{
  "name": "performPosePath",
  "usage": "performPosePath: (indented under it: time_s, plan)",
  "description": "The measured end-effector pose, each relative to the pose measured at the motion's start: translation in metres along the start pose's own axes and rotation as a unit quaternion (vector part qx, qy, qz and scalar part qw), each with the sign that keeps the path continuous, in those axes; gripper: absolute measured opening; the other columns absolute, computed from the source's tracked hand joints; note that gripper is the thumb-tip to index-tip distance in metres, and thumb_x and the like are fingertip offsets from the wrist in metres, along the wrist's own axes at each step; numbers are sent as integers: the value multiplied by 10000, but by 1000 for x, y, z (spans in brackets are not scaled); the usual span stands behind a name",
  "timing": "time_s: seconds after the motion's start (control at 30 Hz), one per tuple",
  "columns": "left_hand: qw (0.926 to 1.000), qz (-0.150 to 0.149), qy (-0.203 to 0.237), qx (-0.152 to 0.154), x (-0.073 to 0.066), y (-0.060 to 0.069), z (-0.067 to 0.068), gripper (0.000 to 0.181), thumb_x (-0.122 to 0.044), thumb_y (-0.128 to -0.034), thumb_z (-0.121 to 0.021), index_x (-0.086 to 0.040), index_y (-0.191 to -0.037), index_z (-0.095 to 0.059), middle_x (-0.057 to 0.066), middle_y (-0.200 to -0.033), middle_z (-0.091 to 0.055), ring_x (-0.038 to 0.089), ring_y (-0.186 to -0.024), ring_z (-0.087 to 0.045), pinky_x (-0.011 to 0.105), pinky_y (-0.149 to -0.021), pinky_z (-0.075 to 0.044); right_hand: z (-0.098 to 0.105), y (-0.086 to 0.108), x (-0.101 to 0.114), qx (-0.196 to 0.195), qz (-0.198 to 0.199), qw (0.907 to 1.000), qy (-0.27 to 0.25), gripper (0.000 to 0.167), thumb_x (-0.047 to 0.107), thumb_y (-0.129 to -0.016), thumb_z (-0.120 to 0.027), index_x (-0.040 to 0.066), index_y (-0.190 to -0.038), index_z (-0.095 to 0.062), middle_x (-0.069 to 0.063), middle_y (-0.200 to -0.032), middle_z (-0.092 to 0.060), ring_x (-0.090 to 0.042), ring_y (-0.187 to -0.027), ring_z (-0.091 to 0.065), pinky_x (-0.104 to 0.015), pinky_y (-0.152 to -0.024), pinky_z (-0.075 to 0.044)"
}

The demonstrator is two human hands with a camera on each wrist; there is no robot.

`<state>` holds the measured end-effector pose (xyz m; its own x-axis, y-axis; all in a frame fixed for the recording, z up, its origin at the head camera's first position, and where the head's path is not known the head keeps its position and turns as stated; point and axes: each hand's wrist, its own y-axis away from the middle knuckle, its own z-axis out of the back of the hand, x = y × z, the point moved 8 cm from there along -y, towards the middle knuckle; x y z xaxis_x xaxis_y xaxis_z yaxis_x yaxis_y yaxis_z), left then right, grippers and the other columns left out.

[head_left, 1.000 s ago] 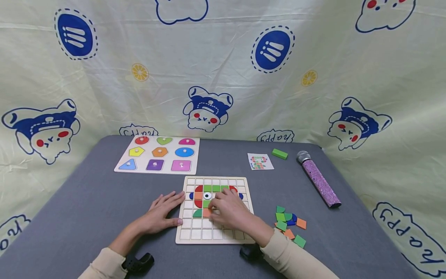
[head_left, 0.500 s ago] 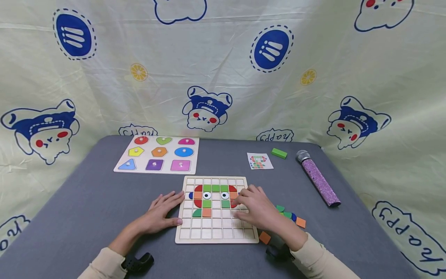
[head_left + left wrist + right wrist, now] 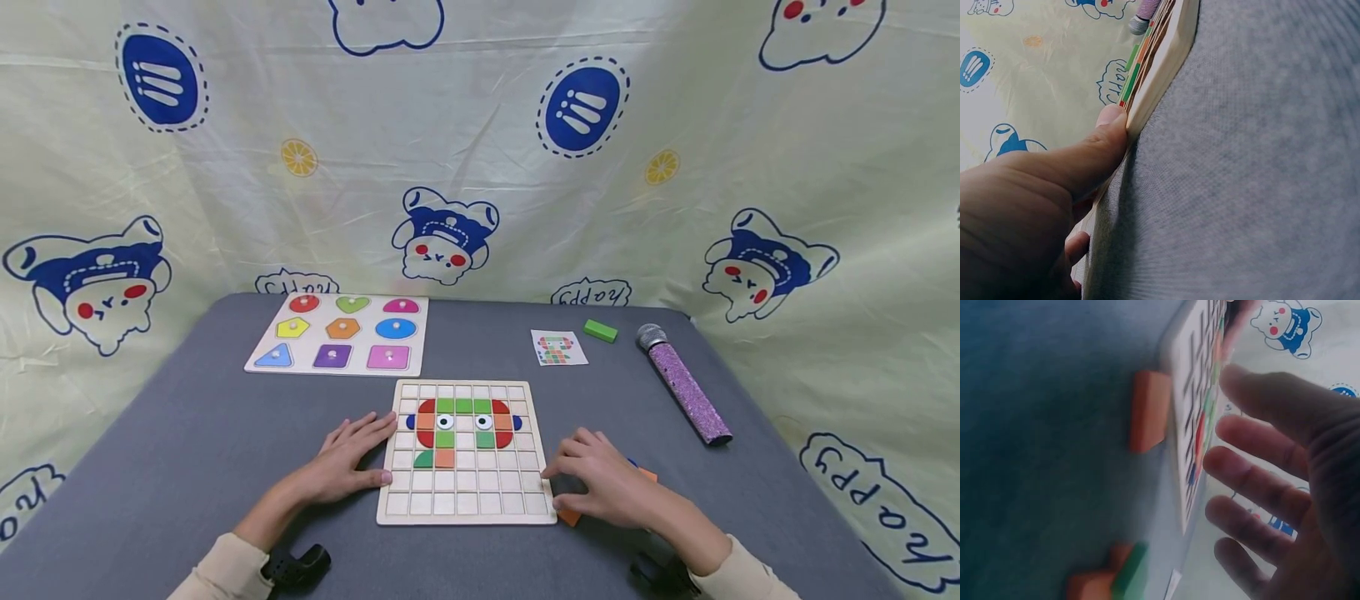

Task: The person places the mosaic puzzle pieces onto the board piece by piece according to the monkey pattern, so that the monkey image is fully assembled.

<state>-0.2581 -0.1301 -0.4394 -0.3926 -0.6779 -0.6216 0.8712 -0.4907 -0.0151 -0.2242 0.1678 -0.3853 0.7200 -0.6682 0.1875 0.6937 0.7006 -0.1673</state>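
Note:
A wooden grid board (image 3: 487,505) lies mid-table, with red, green, orange and blue pieces and two eye tiles set in its upper cells. My left hand (image 3: 337,467) rests at its left edge, fingers extended; in the left wrist view the thumb (image 3: 1100,140) touches the rim. My right hand (image 3: 615,482) is over the table just right of the board, fingers loosely bent and apart, with nothing between them in the right wrist view. Below it, beside the board's edge, lies an orange block (image 3: 1150,412). More orange and green blocks (image 3: 1129,572) lie close by, mostly hidden by the hand in the head view.
Behind the board at left lies a shape puzzle (image 3: 360,350) with coloured pieces. A pattern card (image 3: 558,347) and a green block (image 3: 601,331) lie at the back right. A glittery purple microphone (image 3: 686,387) lies near the right edge.
My right hand has drawn back from the board's middle to the table on its right, uncovering the pieces. An orange block now lies alone beside the board's right edge. The left hand stays put.

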Motion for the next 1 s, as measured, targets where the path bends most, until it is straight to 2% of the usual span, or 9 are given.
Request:
performPosePath:
  time_s: [0.13,0.27,0.47,1.0]
  plan:
    - [10000,-9,-7,1,1,0,-1,765,-439,-863,-635,-80,-1467,-332,128,-1547,-297,416,-1438,-149,649,-1115,-8,-1,11,-1,-75,263,9996,3,212,360,-788,-740,293,-984,-691,170,-929,-577,-13,-923,-411,-330,-813,-366]
    - [10000,30,-14,8,3,-1,-2,762,-432,-863,-639,-88,-1469,-330,118,-1549,-296,403,-1444,-149,638,-1121,-7,-3,18,-2,-34,448,9990,47,226,368,-794,-733,293,-1002,-684,178,-942,-568,-15,-932,-416,-313,-793,-363]
    - [10000,27,-5,6,4,-2,-3,759,-430,-863,-640,-89,-1468,-332,109,-1550,-299,395,-1447,-152,633,-1121,-13,-9,24,-6,162,418,9990,89,236,358,-798,-731,303,-1021,-678,193,-965,-551,-14,-945,-407,-307,-775,-366]
    - [10000,76,-35,-6,4,-2,-3,762,-435,-860,-642,-88,-1466,-336,110,-1547,-305,392,-1447,-155,634,-1121,-13,-12,31,-10,25,551,9984,85,262,266,-772,-758,306,-1017,-674,212,-977,-534,-8,-968,-405,-310,-791,-384]
